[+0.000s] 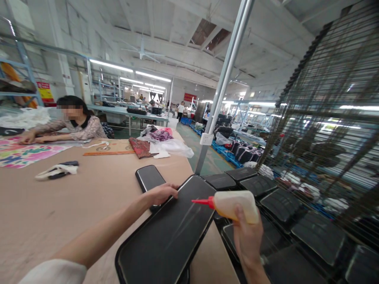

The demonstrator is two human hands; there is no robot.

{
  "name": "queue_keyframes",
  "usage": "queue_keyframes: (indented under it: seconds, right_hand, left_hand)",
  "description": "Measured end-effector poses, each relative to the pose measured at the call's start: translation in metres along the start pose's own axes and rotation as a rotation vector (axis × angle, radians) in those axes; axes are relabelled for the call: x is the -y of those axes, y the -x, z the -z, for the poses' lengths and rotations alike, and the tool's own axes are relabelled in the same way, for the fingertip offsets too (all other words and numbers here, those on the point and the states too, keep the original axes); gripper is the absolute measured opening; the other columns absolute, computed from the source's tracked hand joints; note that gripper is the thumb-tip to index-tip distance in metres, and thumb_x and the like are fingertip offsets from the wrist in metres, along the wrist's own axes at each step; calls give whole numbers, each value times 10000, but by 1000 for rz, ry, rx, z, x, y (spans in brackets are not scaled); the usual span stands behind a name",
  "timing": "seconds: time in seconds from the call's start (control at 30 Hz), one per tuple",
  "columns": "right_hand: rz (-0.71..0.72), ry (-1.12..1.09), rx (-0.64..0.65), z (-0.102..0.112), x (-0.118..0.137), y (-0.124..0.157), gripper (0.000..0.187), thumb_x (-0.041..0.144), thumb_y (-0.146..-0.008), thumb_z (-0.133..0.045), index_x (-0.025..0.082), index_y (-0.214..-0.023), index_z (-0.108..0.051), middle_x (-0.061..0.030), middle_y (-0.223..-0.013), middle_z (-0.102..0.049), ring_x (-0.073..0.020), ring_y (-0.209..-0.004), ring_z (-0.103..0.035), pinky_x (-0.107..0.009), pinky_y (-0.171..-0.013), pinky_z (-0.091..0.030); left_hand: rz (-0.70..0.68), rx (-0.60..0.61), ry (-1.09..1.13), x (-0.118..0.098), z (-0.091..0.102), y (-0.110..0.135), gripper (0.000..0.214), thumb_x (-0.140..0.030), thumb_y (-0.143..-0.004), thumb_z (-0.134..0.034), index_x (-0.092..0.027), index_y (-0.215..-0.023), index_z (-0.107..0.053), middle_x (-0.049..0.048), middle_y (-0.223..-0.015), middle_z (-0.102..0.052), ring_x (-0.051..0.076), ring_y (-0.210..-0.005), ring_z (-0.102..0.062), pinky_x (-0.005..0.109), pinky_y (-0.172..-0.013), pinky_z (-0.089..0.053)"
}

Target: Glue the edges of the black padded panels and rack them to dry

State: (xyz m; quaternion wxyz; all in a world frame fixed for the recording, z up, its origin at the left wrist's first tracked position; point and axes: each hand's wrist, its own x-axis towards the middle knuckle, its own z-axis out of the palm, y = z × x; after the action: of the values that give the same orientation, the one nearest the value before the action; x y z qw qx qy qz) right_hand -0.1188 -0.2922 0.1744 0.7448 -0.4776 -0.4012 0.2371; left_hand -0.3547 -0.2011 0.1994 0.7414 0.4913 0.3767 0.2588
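Observation:
A large black panel with rounded corners and a raised rim lies slanted in front of me, with pale streaks across its face. My left hand grips its far left edge, the fingers curled over the rim. In my right hand is a squeeze bottle with a red nozzle and yellowish liquid inside. The bottle is held sideways, its tip pointing left over the panel; whether the tip touches the surface I cannot tell. A smaller black panel lies behind my left hand, partly covered by it.
Rows of black panels lie at the right below a wire rack. A metal post rises beyond the table. Cloth scraps, an orange strip and plastic wrap lie on it. A co-worker sits at the left.

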Motion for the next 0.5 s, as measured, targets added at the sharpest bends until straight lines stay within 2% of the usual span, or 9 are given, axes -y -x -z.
queue_keyframes:
  seconds: [0.03, 0.1, 0.17, 0.23, 0.27, 0.33, 0.43, 0.5]
  right_hand:
    - [-8, -1, -10, 0, 1, -6, 584, 427, -673, -640, 173, -1164, -452, -81, -1044, -564, -217, -916, -538, -367, -771, -460]
    - [-21, -1, 10, -3, -1, 0, 590, 443, -667, -641, 175, -1158, -453, -78, -1018, -574, -222, -904, -543, -369, -758, -466]
    - [-49, -7, 85, -7, -6, 24, 601, 474, -652, -639, 165, -1140, -472, -82, -952, -594, -230, -845, -563, -366, -719, -478]
    - [-81, -14, 211, -7, -10, 48, 657, 488, -604, -668, 163, -1143, -477, -95, -972, -591, -242, -847, -565, -356, -724, -475]
    - [-93, -13, 231, -6, -10, 54, 676, 491, -587, -678, 164, -1144, -478, -99, -981, -588, -245, -845, -565, -354, -723, -475]
    - [-99, -7, 157, 1, -7, 47, 670, 489, -594, -674, 173, -1149, -473, -96, -998, -581, -245, -858, -560, -358, -729, -472]
    - [-48, 40, -88, 13, -2, 10, 631, 463, -615, -673, 180, -1143, -472, -80, -1027, -565, -235, -904, -544, -366, -764, -458]
    - [-29, 55, -147, 19, -5, -4, 616, 448, -617, -678, 175, -1132, -478, -77, -1026, -563, -227, -898, -544, -359, -759, -458]
  left_hand:
    - [-3, 22, 4, -1, -4, 0, 426, -65, -438, -481, -139, -820, -653, 35, -706, -675, 220, -747, -632, 281, -621, -489]
    - [-15, 45, 10, 0, -8, -1, 421, -65, -442, -478, -140, -818, -654, 31, -701, -674, 207, -724, -631, 268, -610, -486]
    - [-32, 49, 3, 1, -7, -4, 413, -69, -448, -481, -139, -816, -655, 29, -692, -671, 199, -701, -629, 263, -605, -484]
    - [-45, 45, -16, 2, -4, -5, 403, -76, -454, -485, -137, -815, -656, 28, -685, -668, 200, -690, -628, 269, -609, -484]
    - [-48, 39, -28, 2, -2, -5, 397, -80, -458, -486, -136, -812, -656, 28, -684, -667, 203, -692, -628, 273, -613, -484]
    - [-46, 30, -47, 0, 0, -4, 382, -84, -465, -490, -138, -804, -656, 26, -685, -666, 207, -707, -629, 277, -626, -486]
    - [-30, 50, -45, -3, 0, -2, 377, -81, -468, -494, -154, -801, -655, 19, -689, -666, 209, -736, -628, 283, -642, -489]
    - [-24, 54, -28, -3, 1, -2, 387, -82, -467, -490, -159, -809, -654, 17, -689, -667, 211, -740, -628, 288, -637, -492]
